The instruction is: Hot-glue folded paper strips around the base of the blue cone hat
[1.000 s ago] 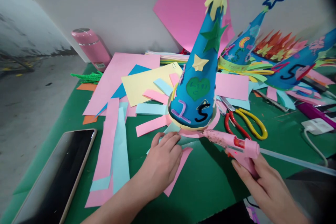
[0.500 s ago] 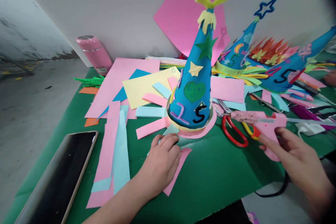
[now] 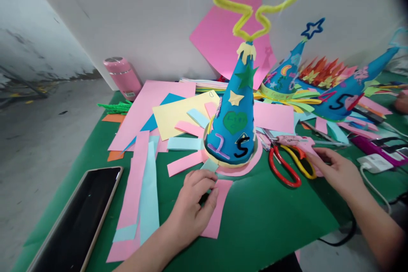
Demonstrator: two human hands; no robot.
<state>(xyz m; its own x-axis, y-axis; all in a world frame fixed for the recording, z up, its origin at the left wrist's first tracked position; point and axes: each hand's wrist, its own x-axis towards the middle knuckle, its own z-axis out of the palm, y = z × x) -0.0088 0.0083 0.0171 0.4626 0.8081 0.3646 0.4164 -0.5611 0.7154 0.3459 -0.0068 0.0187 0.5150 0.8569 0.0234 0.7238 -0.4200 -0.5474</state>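
Craft workspace; paper cones (image 3: 231,136), glue gun (image 3: 296,140) (pink) show it.

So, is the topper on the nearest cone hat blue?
No, the topper on the nearest cone hat is bright yellow.

A green tabletop (image 3: 270,216) carries a tall blue paper cone hat (image 3: 232,112), upright, with pink and light-blue strips fanning out around its base. Scissors (image 3: 283,174) with one red and one yellow handle lie just right of it. On the left, a smartphone (image 3: 78,219) lies beside overlapping loose paper strips (image 3: 134,187); behind them are a large pink paper sheet (image 3: 143,106), green pipe cleaners (image 3: 116,109) and a pink bottle (image 3: 123,77).
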